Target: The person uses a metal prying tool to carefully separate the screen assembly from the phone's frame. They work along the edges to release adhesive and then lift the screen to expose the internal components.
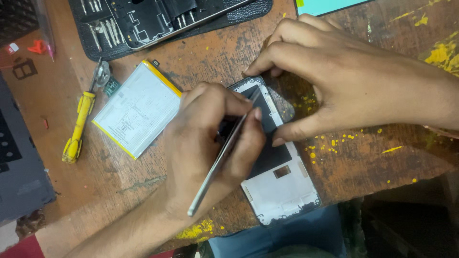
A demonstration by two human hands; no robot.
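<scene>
metal tweezers (221, 157) sit pinched in the left hand (213, 143), tips on the opened phone (277, 162) at table (210, 57) centre. right hand (344, 81) at two o'clock presses fingers on the phone's top edge. battery (136, 109) lies at nine o'clock, yellow screwdriver (79, 125) beyond.

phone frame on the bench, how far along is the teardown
Done: the battery lies out beside the yellow screwdriver, and the phone frame is bare. In hand: the left hand works metal tweezers in its top while the right hand steadies it. Left: whatever remains inside can't be seen.
</scene>
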